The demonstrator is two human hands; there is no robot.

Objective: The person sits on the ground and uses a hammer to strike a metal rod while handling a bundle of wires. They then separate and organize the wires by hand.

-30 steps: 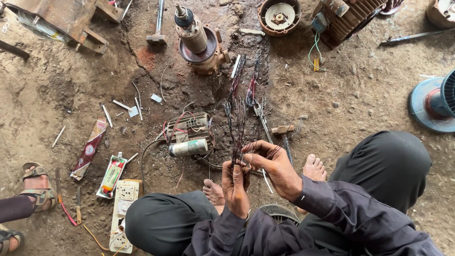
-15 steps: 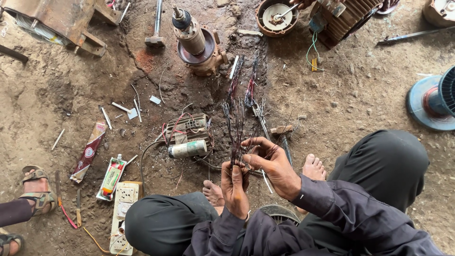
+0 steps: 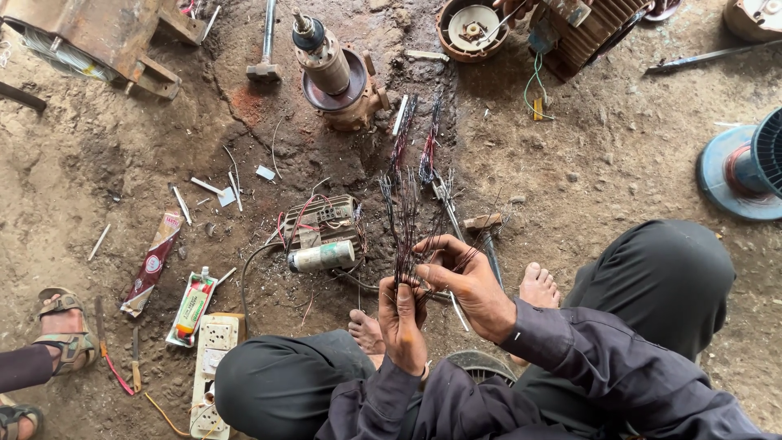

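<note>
Bundle of thin dark wires (image 3: 405, 224) at centre of frame, held upright, lower ends gathered, upper ends fanned loose. Left hand (image 3: 402, 319) clenched around base of bundle. Right hand (image 3: 466, 279) pinching strands just above, fingers curled. Sorting judged partly done: two more wire bunches (image 3: 415, 138) laid on dirt above; held bundle not yet set down. Capacitor (image 3: 321, 256) and small winding block (image 3: 319, 220) left of centre. Motor rotor (image 3: 332, 69) at upper centre. Power strip (image 3: 210, 367) at lower left.
</note>
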